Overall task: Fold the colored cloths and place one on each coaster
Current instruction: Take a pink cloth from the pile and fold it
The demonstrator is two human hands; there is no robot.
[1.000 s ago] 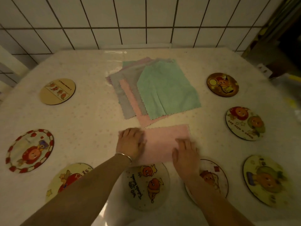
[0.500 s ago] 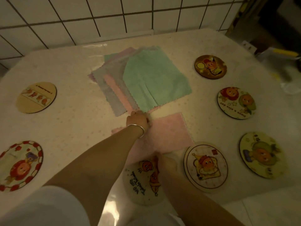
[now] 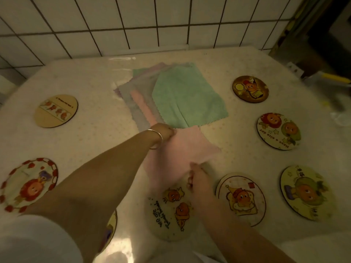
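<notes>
A pink cloth (image 3: 187, 149) lies folded on the table just in front of a loose pile of cloths with a green cloth (image 3: 187, 97) on top. My left hand (image 3: 164, 132), with a bangle on the wrist, pinches the pink cloth's far left corner. My right hand (image 3: 197, 179) grips its near edge. The cloth's near part is lifted and blurred. Right below it lies a round coaster (image 3: 169, 207) with two orange cartoon figures, partly covered by my right forearm.
More round coasters ring the table: three on the right (image 3: 250, 89) (image 3: 278, 130) (image 3: 305, 192), one near my right wrist (image 3: 241, 198), three on the left (image 3: 56, 111) (image 3: 28, 185) (image 3: 111, 228). A white tiled wall (image 3: 133, 25) stands behind the table.
Both hands left their flat press on the pink cloth. My left hand went to its far corner, my right hand to the near edge, and the cloth is turned and partly lifted.
</notes>
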